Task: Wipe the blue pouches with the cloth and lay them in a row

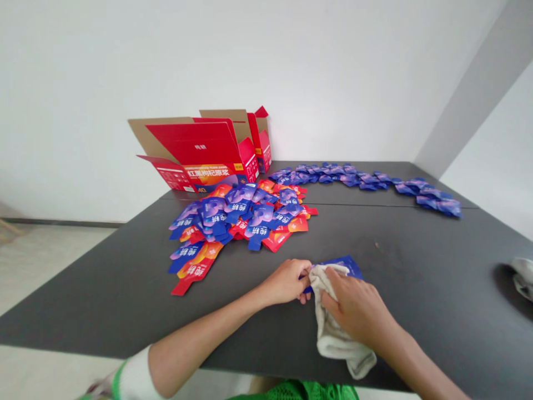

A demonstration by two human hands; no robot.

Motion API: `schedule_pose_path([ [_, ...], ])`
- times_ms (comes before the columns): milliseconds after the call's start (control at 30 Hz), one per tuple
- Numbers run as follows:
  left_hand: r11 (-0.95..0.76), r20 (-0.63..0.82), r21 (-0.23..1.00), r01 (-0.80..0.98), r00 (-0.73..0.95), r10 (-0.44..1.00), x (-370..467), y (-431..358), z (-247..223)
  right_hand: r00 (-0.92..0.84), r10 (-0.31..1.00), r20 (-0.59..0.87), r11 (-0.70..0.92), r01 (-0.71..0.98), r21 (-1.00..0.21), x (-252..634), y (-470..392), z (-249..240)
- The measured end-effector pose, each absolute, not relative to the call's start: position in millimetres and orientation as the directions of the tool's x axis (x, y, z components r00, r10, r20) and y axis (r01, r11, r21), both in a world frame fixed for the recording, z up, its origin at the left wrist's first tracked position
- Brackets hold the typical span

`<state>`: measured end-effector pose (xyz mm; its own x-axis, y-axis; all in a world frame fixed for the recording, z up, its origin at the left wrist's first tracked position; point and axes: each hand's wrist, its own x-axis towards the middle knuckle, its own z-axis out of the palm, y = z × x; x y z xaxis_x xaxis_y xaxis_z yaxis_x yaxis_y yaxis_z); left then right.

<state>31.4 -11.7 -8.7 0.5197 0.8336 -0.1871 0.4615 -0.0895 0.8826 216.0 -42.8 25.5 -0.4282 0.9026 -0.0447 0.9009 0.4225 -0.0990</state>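
A blue sachet (347,265) lies flat on the dark table (416,250) in front of me. My left hand (287,282) pinches its left end. My right hand (353,308) presses a white cloth (333,333) onto the sachet; the cloth trails toward the table's near edge. A heap of blue, purple and red-orange sachets (237,219) lies just beyond my left hand.
An open red cardboard box (200,153) lies on its side at the table's far left. A long row of blue sachets (366,180) runs along the far right. Another pale cloth (522,275) sits at the right edge. White walls stand behind.
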Motion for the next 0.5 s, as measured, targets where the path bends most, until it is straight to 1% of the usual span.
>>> schedule_pose_path([
  [100, -0.095, -0.186, 0.882, 0.462, 0.526, 0.830, 31.1, -11.5, -8.7, -0.258, 0.965, -0.042, 0.258, 0.966, -0.013, 219.0, -37.8, 26.9],
  [133, -0.097, -0.186, 0.880, 0.464, 0.527, 0.830, 31.1, -11.4, -8.6, -0.239, 0.971, -0.028, 0.239, 0.971, 0.003, 219.4, -37.0, 27.4],
  [167, -0.099, -0.185, 0.879, 0.466, 0.526, 0.830, 31.1, -11.4, -8.6, -0.262, 0.965, -0.021, 0.262, 0.965, -0.001, 219.2, -37.2, 27.8],
  [267, -0.105, -0.184, 0.875, 0.473, 0.524, 0.832, 30.8, -11.3, -8.7, -0.423, 0.905, -0.030, 0.421, 0.904, -0.072, 216.4, -40.2, 28.3],
  [300, -0.107, -0.183, 0.873, 0.475, 0.524, 0.832, 30.7, -11.2, -8.8, -0.441, 0.897, -0.041, 0.436, 0.896, -0.087, 216.1, -40.7, 28.4],
  [367, -0.114, -0.181, 0.870, 0.480, 0.524, 0.832, 30.8, -10.9, -8.8, -0.378, 0.924, -0.053, 0.374, 0.925, -0.067, 216.9, -39.7, 28.9],
  [433, -0.118, -0.180, 0.866, 0.487, 0.524, 0.833, 31.1, -10.8, -8.4, -0.288, 0.957, -0.040, 0.287, 0.958, -0.014, 218.5, -38.0, 29.6],
  [467, -0.119, -0.182, 0.863, 0.491, 0.522, 0.833, 31.3, -10.9, -7.9, -0.281, 0.959, -0.024, 0.281, 0.960, 0.000, 218.9, -37.9, 29.9],
  [500, -0.118, -0.185, 0.861, 0.495, 0.520, 0.834, 31.5, -11.1, -7.4, -0.310, 0.950, -0.015, 0.310, 0.951, -0.002, 218.8, -38.3, 30.1],
])
